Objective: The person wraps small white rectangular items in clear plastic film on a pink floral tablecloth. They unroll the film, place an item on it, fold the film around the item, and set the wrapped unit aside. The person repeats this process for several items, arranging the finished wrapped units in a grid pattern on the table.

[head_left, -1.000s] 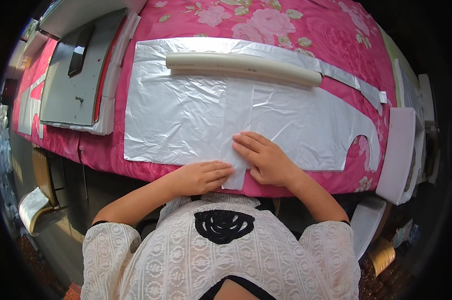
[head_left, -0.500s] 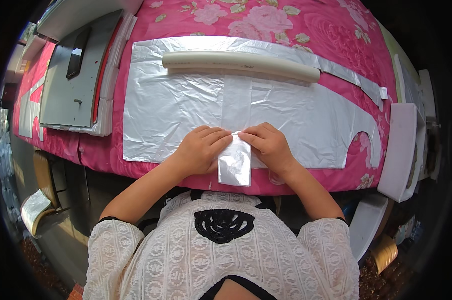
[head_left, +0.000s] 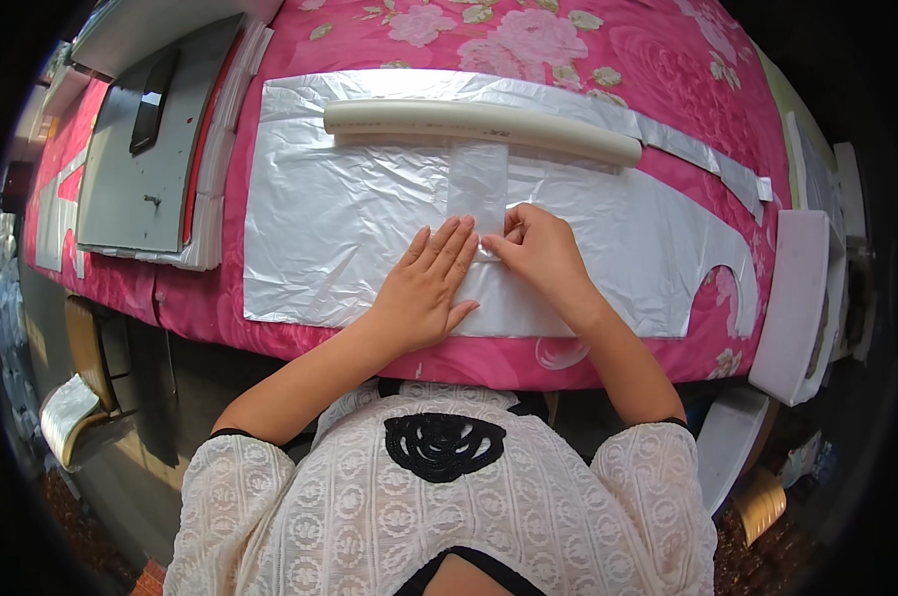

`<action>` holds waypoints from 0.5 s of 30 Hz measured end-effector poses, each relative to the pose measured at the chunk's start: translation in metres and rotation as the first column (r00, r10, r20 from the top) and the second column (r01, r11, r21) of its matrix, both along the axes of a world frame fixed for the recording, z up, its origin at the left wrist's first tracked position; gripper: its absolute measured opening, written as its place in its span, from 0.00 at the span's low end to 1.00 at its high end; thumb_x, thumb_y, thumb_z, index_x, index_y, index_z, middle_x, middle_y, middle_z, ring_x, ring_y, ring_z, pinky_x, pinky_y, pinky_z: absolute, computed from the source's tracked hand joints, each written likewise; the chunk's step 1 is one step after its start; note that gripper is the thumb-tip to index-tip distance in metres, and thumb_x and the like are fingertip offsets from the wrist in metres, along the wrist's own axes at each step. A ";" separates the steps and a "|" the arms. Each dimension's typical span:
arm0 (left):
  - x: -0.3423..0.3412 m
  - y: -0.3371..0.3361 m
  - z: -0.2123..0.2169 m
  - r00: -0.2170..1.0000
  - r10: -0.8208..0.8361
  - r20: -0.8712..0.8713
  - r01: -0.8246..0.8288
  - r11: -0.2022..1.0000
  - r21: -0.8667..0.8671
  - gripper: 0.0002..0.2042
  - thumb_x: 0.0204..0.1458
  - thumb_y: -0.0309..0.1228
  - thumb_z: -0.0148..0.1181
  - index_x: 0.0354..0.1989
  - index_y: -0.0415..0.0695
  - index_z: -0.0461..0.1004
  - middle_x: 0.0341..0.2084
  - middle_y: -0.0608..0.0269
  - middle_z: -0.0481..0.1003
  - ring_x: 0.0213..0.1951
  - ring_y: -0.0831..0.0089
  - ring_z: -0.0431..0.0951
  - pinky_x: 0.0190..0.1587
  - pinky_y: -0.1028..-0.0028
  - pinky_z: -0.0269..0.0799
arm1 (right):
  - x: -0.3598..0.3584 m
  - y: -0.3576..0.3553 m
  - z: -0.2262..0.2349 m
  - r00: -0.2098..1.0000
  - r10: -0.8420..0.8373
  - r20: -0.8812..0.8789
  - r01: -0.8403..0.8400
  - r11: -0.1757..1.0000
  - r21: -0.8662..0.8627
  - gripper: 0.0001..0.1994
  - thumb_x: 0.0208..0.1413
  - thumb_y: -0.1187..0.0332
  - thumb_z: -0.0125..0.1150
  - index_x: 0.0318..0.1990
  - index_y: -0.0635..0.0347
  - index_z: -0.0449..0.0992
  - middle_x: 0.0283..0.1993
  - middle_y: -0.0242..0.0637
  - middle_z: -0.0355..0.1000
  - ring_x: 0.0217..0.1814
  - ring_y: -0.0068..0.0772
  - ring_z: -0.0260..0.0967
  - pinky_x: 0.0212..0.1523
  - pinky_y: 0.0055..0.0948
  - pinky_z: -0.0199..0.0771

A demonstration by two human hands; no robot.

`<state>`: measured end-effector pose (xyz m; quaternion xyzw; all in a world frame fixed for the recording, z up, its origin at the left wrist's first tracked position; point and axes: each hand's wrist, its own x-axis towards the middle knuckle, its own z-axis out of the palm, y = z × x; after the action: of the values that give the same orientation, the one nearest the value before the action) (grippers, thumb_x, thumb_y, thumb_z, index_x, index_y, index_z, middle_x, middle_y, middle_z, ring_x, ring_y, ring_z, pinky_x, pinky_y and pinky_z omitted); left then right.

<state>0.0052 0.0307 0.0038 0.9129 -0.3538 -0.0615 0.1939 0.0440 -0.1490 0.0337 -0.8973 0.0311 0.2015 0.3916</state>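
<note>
A large silvery plastic sheet [head_left: 340, 219] lies creased on the pink cloth. Down its middle, from a white pipe [head_left: 479, 120], runs a narrow silvery strip [head_left: 477, 184]. My left hand [head_left: 424, 283] lies flat with fingers stretched out, its fingertips on the strip's left edge near the lower end. Just to the right, my right hand [head_left: 543, 253] has its fingers curled and its thumb pressed in, pinching the strip near that end. What lies right under the thumb is partly hidden.
At left, a grey board [head_left: 141, 204] rests on a stack of white sheets, with a dark phone [head_left: 153, 104] on top. A long cut offcut [head_left: 707, 159] lies at the right of the pipe. A white foam box [head_left: 791, 298] stands at the right edge.
The bright flap that hung between my hands over the near edge is no longer there. Both hands have moved away from me; my left hand has flattened and its fingers have stretched out.
</note>
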 end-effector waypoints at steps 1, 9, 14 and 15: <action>0.000 0.000 -0.001 1.000 0.001 0.001 -0.001 1.000 0.013 0.33 0.46 0.41 0.49 0.59 0.35 0.48 0.60 0.50 0.46 0.63 0.59 0.43 0.62 0.62 0.38 | -0.011 0.004 -0.003 0.982 0.020 0.188 -0.002 0.995 -0.096 0.16 0.40 0.66 0.63 0.36 0.65 0.71 0.38 0.45 0.69 0.34 0.31 0.67 0.34 0.27 0.66; 0.019 0.009 -0.003 0.990 -0.033 0.139 0.059 0.982 -0.182 0.21 0.42 0.30 0.57 0.47 0.38 0.65 0.50 0.53 0.64 0.54 0.62 0.63 0.54 0.65 0.59 | 0.007 -0.022 -0.028 0.525 0.580 0.623 -0.479 0.806 -0.347 0.23 0.42 0.67 0.59 0.49 0.61 0.66 0.54 0.40 0.61 0.57 0.40 0.56 0.57 0.32 0.57; 0.034 0.009 -0.011 0.929 -0.060 0.365 0.144 0.967 -0.209 0.06 0.39 0.22 0.57 0.28 0.40 0.69 0.37 0.59 0.73 0.42 0.66 0.73 0.43 0.70 0.70 | 0.019 -0.026 -0.022 0.567 0.550 0.613 -0.501 0.821 -0.273 0.19 0.41 0.73 0.55 0.46 0.61 0.69 0.51 0.39 0.65 0.55 0.39 0.59 0.55 0.31 0.60; 0.034 0.007 -0.012 0.931 -0.042 0.363 0.129 0.967 -0.218 0.06 0.39 0.23 0.57 0.28 0.41 0.69 0.37 0.59 0.73 0.41 0.66 0.73 0.43 0.70 0.70 | 0.020 -0.026 -0.021 0.575 0.540 0.615 -0.500 0.827 -0.258 0.18 0.40 0.74 0.54 0.44 0.61 0.70 0.50 0.39 0.66 0.54 0.39 0.60 0.54 0.31 0.61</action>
<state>0.0388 0.0375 -0.0085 0.8626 -0.4276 0.1389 0.2320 0.0640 -0.1750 0.0123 -0.8876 -0.3691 -0.0268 0.2743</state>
